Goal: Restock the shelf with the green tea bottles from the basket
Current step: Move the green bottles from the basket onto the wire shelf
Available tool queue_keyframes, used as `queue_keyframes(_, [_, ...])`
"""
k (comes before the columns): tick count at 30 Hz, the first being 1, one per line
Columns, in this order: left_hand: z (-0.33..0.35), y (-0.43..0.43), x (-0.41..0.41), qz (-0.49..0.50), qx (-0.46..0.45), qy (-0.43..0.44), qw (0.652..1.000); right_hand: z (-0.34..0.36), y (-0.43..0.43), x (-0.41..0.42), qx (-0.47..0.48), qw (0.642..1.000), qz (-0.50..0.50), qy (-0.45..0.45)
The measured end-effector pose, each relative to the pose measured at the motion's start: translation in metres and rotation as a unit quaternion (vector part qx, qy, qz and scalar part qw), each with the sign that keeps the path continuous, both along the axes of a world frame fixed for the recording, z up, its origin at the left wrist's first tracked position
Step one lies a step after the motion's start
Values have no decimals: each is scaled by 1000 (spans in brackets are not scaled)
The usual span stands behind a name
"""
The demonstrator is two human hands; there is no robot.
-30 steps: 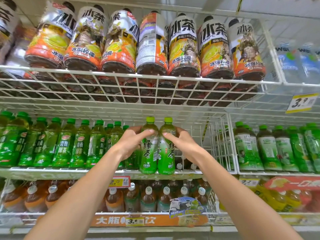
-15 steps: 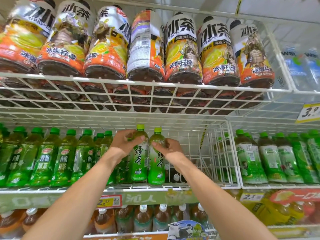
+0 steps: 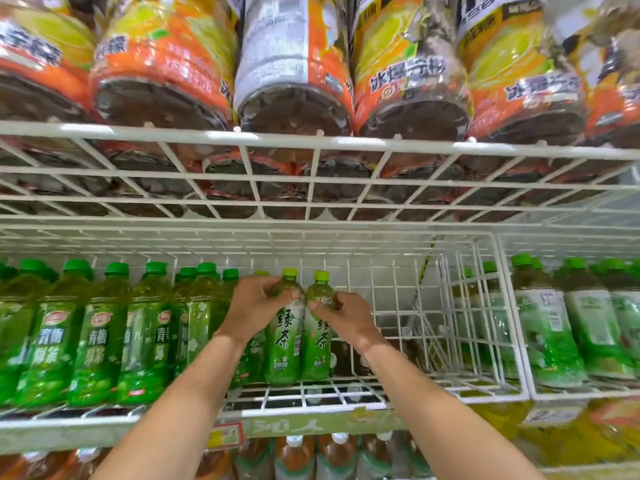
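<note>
Two green tea bottles with lime caps stand upright side by side on the white wire shelf [image 3: 311,398]. My left hand [image 3: 258,304] grips the left bottle [image 3: 284,344] around its shoulder. My right hand [image 3: 343,315] grips the right bottle [image 3: 318,346] at the same height. Both bottle bases rest on the wire, a little back from the front edge. The basket is out of view.
A row of darker green tea bottles [image 3: 100,341] fills the shelf to the left. A wire divider [image 3: 485,320] stands to the right, with other green bottles [image 3: 547,327] beyond it. Large orange-labelled bottles [image 3: 294,64] sit on the shelf above, brown tea bottles [image 3: 294,455] below.
Both hands have pushed the two bottles further back onto the shelf. The camera has moved closer and tilted upward.
</note>
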State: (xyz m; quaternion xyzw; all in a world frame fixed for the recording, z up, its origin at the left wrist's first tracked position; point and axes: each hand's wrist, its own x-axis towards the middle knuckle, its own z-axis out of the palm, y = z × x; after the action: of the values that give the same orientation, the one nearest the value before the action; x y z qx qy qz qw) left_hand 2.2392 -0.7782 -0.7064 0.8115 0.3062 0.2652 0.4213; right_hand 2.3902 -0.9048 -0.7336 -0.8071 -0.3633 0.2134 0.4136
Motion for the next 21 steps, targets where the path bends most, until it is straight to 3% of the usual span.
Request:
queue_keyframes(4, [-4,13,17,23,45,94,994,-2,15,16,-36,999,-1,-6])
queue_keyframes(13, [-17,25,28,68,94,116,986,-4,39,43,-110,990,48,-79])
queue_keyframes(21, [-20,16,36,99,156,174,967,-10,35,44,-88,992,26,-88])
